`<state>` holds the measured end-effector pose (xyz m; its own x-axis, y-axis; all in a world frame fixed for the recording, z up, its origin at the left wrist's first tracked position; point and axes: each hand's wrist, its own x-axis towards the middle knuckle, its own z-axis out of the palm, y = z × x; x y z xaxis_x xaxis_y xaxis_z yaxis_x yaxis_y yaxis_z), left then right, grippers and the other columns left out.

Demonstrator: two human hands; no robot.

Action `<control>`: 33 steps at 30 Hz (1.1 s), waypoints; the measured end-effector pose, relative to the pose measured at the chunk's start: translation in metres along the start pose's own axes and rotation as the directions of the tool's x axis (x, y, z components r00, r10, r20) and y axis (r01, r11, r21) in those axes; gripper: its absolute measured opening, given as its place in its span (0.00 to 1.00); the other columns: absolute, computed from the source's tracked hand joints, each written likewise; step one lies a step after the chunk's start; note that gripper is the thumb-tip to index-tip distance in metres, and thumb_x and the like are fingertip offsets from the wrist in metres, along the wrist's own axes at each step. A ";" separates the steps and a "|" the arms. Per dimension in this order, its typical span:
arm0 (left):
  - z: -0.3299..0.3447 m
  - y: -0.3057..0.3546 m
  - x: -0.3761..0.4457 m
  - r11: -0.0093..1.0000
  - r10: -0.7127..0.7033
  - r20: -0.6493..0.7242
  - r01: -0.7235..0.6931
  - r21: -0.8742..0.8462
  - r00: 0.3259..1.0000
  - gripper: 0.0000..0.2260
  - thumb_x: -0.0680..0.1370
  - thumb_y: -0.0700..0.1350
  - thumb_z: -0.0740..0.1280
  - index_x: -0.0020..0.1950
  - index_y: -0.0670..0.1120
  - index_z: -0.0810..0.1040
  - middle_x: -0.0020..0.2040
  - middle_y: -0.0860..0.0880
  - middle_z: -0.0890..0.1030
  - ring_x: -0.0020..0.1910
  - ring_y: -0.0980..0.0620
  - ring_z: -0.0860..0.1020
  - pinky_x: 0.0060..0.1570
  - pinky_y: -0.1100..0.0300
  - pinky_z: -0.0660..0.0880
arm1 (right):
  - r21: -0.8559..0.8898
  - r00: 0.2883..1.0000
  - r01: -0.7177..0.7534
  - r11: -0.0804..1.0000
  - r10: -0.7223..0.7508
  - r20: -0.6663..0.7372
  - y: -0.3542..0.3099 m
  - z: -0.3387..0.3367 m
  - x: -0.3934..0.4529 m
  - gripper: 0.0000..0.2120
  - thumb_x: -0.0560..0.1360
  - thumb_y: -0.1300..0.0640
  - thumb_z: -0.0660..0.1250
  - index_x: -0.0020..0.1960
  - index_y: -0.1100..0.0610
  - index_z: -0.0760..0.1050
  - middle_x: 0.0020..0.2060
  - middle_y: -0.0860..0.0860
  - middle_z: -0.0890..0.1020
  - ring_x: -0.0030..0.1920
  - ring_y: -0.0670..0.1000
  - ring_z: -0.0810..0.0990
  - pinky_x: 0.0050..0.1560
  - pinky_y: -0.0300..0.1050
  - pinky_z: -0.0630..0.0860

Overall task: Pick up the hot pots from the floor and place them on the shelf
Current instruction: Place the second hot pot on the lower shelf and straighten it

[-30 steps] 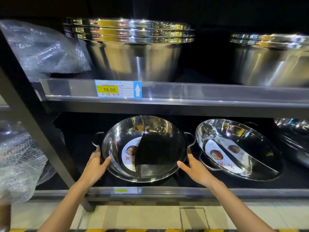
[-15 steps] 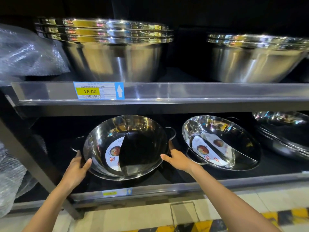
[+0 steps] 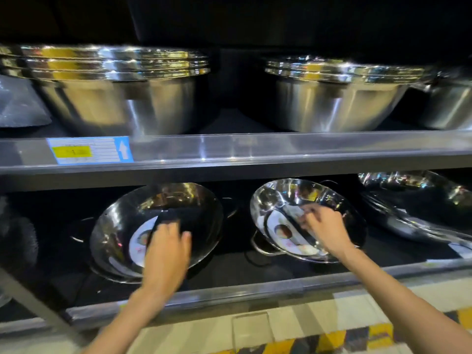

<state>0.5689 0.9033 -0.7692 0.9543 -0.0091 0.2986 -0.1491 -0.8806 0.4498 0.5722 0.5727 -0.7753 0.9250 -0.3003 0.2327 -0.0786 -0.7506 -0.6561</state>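
Both divided hot pots lean on the lower shelf (image 3: 229, 295); I judge this the settling step. My left hand (image 3: 166, 251) hovers loose-fingered over the left pot (image 3: 115, 231); my right hand (image 3: 324, 228), fingers curled, touches the right pot (image 3: 286, 198), grip unclear. Next: nudge it snug.

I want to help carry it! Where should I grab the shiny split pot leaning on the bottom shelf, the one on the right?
Probably by the loop handle at the low front-left edge of the right hot pot. The pot tilts up toward you, so that handle sticks out in front. Come in from the front and steady the far rim with your other hand.
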 end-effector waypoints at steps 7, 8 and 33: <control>0.117 0.181 -0.054 0.966 -0.111 0.551 0.221 -0.137 0.827 0.35 0.78 0.58 0.56 0.75 0.43 0.42 0.73 0.41 0.56 0.67 0.43 0.68 0.61 0.52 0.72 | -0.437 0.990 -0.001 0.900 0.062 0.126 0.130 -0.066 0.052 0.21 0.77 0.62 0.60 0.68 0.67 0.63 0.63 0.68 0.70 0.62 0.66 0.69 0.65 0.54 0.65; 0.125 0.189 -0.056 0.945 -0.152 0.595 0.292 -0.145 0.789 0.37 0.78 0.57 0.57 0.74 0.42 0.38 0.75 0.40 0.53 0.69 0.42 0.67 0.64 0.51 0.69 | -0.428 0.982 -0.023 0.904 0.101 0.159 0.140 -0.066 0.056 0.23 0.78 0.61 0.59 0.70 0.67 0.60 0.66 0.68 0.67 0.65 0.66 0.67 0.67 0.53 0.64; 0.149 0.157 0.028 0.809 -0.173 0.504 0.414 -0.417 0.846 0.19 0.74 0.36 0.67 0.64 0.45 0.69 0.42 0.53 0.79 0.53 0.47 0.80 0.53 0.58 0.74 | 0.067 0.935 -0.318 0.946 0.301 0.187 0.172 -0.074 0.068 0.24 0.76 0.69 0.58 0.71 0.60 0.63 0.66 0.62 0.73 0.67 0.62 0.68 0.67 0.48 0.66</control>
<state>0.6110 0.6941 -0.8156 0.9640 -0.0941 -0.2489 0.1660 -0.5186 0.8388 0.5936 0.3796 -0.8194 0.9109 -0.3965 -0.1142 -0.3434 -0.5752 -0.7424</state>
